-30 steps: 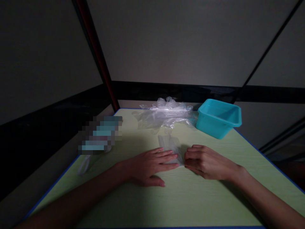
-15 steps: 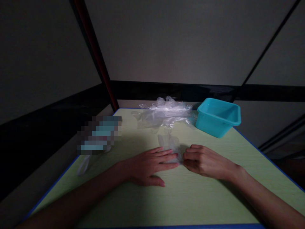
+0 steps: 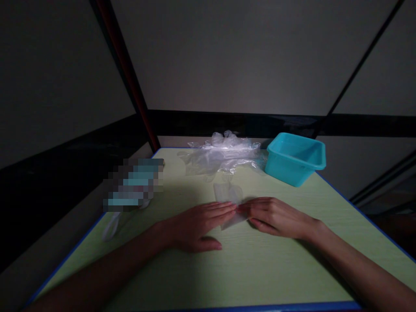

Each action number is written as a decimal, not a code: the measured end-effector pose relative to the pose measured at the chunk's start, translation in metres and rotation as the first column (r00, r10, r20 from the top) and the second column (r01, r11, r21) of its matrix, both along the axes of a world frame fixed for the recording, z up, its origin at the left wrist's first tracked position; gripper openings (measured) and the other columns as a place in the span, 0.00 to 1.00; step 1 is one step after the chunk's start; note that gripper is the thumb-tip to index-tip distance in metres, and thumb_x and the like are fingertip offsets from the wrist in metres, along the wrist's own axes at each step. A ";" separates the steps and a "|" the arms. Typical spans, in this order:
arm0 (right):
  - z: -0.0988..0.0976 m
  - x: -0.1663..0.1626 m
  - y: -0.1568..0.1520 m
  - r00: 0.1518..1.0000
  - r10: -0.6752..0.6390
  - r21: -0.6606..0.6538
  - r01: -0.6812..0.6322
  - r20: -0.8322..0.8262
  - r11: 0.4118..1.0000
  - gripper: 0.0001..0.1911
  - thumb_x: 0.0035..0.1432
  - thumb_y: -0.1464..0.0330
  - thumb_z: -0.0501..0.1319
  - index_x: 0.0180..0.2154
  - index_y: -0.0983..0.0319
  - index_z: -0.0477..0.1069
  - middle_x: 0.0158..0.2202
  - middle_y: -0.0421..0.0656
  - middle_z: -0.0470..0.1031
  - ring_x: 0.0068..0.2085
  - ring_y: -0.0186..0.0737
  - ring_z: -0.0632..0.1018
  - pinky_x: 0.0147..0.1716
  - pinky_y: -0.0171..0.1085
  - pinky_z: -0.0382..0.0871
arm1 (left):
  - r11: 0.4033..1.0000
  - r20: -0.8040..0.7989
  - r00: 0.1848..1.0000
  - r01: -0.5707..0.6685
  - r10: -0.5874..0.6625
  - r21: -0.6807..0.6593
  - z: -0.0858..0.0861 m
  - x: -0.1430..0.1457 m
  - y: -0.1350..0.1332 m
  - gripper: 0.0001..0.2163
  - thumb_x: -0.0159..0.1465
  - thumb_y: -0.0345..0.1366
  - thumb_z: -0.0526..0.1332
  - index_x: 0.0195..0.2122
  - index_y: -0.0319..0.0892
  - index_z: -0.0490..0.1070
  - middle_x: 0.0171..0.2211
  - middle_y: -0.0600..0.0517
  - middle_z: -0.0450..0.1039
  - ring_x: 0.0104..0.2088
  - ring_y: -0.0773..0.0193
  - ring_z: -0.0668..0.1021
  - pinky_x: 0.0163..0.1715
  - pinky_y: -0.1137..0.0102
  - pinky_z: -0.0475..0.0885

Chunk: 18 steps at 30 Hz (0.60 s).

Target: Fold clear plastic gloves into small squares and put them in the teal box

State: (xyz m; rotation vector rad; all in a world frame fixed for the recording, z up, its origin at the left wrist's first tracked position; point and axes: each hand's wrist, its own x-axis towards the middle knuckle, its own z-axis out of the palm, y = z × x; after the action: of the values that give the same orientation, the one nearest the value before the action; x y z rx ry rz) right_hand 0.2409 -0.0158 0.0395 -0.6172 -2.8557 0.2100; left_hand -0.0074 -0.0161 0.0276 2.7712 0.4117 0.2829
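A thin translucent plastic disposable glove (image 3: 227, 190), folded into a small flat piece, lies on the table before me. My left hand (image 3: 208, 221) rests flat on its left side, fingers stretched out together and thumb spread apart. From the right, my right hand (image 3: 268, 215) reaches over the plastic with its fingers extended and pressed down on it, the fingertips meeting those of my left hand. Part of the folded plastic is hidden under both hands; a lower corner sticks out between them.
Crumpled clear plastic gloves (image 3: 224, 154) lie in a heap at the table's far edge. A turquoise plastic basin (image 3: 289, 167) stands at the back right. On the left is a blurred-out item (image 3: 134, 184) with a white loop (image 3: 111, 226). Walls border the blue-edged table (image 3: 182, 281).
My right hand has uncurled its fingers and slid left over the plastic. My left fingers have drawn together. A lower corner of the plastic now shows between the hands.
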 end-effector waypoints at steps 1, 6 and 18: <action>0.000 0.001 0.000 1.000 -0.017 -0.029 0.017 -0.008 0.999 0.10 0.60 0.72 0.47 0.35 0.65 0.65 0.33 0.46 0.70 0.37 0.37 0.71 0.38 0.38 0.65 | 1.000 -0.011 1.000 -0.015 0.015 0.004 0.000 0.000 0.000 0.32 0.60 0.43 0.54 0.60 0.33 0.43 0.60 0.40 0.43 0.60 0.58 0.50 0.58 0.64 0.47; -0.005 0.003 0.002 0.993 -0.076 -0.136 0.064 -0.085 0.989 0.08 0.59 0.72 0.48 0.33 0.64 0.64 0.30 0.44 0.69 0.30 0.34 0.69 0.30 0.34 0.63 | 0.996 -0.058 0.995 -0.085 0.087 0.040 0.001 0.001 -0.001 0.29 0.61 0.42 0.53 0.59 0.31 0.46 0.60 0.39 0.44 0.60 0.60 0.49 0.58 0.66 0.47; -0.009 -0.002 0.002 0.935 -0.244 -0.351 0.144 -0.259 0.925 0.03 0.54 0.75 0.53 0.31 0.63 0.64 0.32 0.42 0.74 0.27 0.31 0.72 0.26 0.29 0.63 | 0.966 -0.001 0.977 -0.210 0.212 0.149 -0.005 0.008 -0.004 0.27 0.58 0.38 0.55 0.57 0.32 0.53 0.58 0.39 0.52 0.59 0.57 0.55 0.57 0.62 0.51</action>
State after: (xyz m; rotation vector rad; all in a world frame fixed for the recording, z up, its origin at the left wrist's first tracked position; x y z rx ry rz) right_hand 0.2393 -0.0143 0.0310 -0.8481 -2.4630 0.6929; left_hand 0.0003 -0.0202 0.0229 2.8783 0.7205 0.3539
